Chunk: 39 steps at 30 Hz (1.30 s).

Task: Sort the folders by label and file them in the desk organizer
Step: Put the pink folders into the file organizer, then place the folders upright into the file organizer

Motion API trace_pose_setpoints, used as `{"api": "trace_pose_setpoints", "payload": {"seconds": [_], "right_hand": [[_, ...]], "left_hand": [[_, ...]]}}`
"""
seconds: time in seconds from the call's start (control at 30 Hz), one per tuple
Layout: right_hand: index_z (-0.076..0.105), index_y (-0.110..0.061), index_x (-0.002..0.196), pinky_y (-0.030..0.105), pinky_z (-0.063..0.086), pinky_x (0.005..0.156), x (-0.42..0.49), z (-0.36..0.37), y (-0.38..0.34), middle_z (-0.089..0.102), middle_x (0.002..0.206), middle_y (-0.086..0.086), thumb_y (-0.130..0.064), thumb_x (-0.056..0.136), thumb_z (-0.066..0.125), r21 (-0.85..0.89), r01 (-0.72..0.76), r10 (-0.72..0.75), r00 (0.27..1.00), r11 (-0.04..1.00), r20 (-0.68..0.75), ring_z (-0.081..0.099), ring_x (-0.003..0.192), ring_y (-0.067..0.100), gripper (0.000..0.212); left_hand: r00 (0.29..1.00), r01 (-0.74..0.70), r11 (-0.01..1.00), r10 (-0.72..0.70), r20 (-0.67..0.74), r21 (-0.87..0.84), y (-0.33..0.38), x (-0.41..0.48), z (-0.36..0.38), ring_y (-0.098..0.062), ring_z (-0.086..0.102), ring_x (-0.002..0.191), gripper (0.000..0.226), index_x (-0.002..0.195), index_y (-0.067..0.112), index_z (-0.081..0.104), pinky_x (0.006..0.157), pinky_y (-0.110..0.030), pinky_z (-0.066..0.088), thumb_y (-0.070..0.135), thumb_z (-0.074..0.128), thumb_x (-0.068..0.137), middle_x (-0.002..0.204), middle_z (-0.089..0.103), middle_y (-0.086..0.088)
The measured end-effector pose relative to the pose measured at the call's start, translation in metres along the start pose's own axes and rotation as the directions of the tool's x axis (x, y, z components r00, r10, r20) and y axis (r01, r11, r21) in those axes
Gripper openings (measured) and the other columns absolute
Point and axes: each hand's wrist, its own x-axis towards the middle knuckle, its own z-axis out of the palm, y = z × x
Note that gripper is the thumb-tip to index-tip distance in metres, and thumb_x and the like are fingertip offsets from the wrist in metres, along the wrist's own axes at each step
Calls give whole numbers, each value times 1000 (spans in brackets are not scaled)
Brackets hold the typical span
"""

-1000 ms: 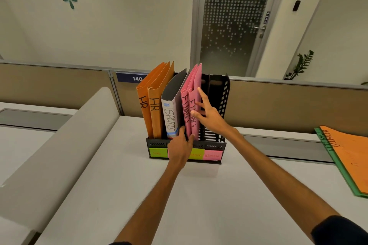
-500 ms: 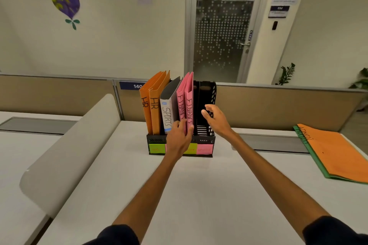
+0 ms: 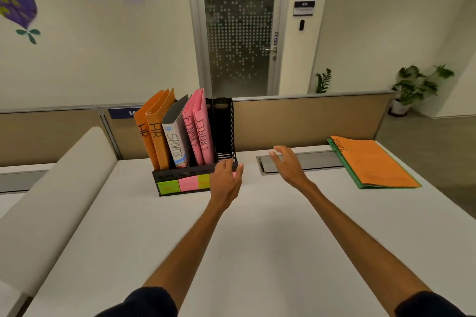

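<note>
Black perforated plastic desk organizer (image 3: 180, 174), 11 o'clock: three slots filled, rightmost empty. Left hand (image 3: 225, 183) at its front right corner, fingers loose, gripping nothing. Right hand (image 3: 288, 165) spread, empty. Orange-and-green card folders (image 3: 373, 165) lie flat, 2 o'clock, unfiled. Likely next: reach there, grip one.

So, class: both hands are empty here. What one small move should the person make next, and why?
Probably reach the right hand toward the orange folder lying flat off to the right: it is unfiled, that hand is nearest it, and the rightmost slot of the organizer looks empty.
</note>
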Motion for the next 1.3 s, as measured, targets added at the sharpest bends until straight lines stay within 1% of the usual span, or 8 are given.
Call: {"api": "trace_pose_setpoints", "payload": {"seconds": [0.1, 0.2, 0.33, 0.47, 0.73, 0.8, 1.0, 1.3], "right_hand": [[50, -9, 133, 29, 37, 103, -12, -31, 22, 51, 136, 9, -37, 101, 44, -12, -29, 28, 999, 1000, -23, 47, 126, 22, 42], [50, -8, 134, 32, 36, 105, -25, -62, 42, 50, 138, 10, -35, 102, 44, -23, -46, 45, 998, 999, -32, 44, 129, 22, 42], [49, -7, 134, 38, 39, 108, -46, -107, 73, 48, 139, 10, -35, 101, 45, -55, -84, 83, 996, 995, -24, 44, 130, 23, 43], [48, -8, 135, 38, 39, 108, -67, -154, 106, 47, 141, 10, -36, 101, 46, -55, -119, 118, 993, 991, -20, 44, 131, 23, 45], [49, -11, 135, 40, 40, 106, -116, -233, 178, 48, 137, 9, -39, 99, 48, -80, -222, 221, 975, 972, -24, 45, 128, 24, 45], [48, -10, 136, 42, 39, 108, -130, -248, 195, 48, 139, 8, -39, 99, 49, -96, -243, 242, 970, 965, -14, 44, 130, 24, 47], [47, -10, 136, 37, 37, 110, -158, -286, 237, 46, 141, 9, -38, 98, 52, -72, -349, 348, 937, 934, -32, 44, 131, 23, 48], [46, -12, 136, 39, 38, 108, -161, -310, 285, 43, 142, 9, -40, 98, 51, -65, -442, 440, 897, 895, -42, 43, 131, 23, 47]], "left_hand": [[1000, 3, 1000, -3, 30, 11, 27, -6, 13, -24, 46, 128, 49, 131, 12, 53, 103, -42, 41, 47, 35, 102, 135, 54, -6], [998, 2, 1000, -2, 59, -4, 56, -16, 27, -24, 39, 136, 54, 141, 12, 47, 110, -42, 35, 48, 33, 102, 145, 47, -8], [997, 3, 1000, -2, 74, -7, 102, -32, 51, -24, 43, 133, 53, 139, 13, 47, 105, -43, 37, 47, 33, 102, 143, 49, -8], [990, 13, 1000, -13, 137, 3, 150, -49, 81, -24, 38, 139, 56, 143, 14, 43, 111, -47, 34, 50, 29, 102, 149, 43, -7], [974, 19, 1000, -20, 224, 9, 230, -97, 145, -24, 34, 142, 59, 146, 14, 39, 114, -46, 29, 51, 27, 102, 152, 39, -8], [971, 17, 1000, -19, 240, 10, 244, -108, 158, -24, 34, 142, 59, 146, 14, 39, 114, -46, 29, 51, 28, 102, 152, 40, -8], [955, 2, 999, -13, 296, 38, 275, -130, 187, -25, 35, 141, 59, 146, 14, 38, 114, -48, 28, 52, 27, 102, 152, 39, -7], [921, -44, 998, 24, 389, 42, 311, -121, 241, -27, 42, 136, 60, 146, 14, 38, 112, -50, 33, 52, 26, 102, 152, 40, -8]]}}
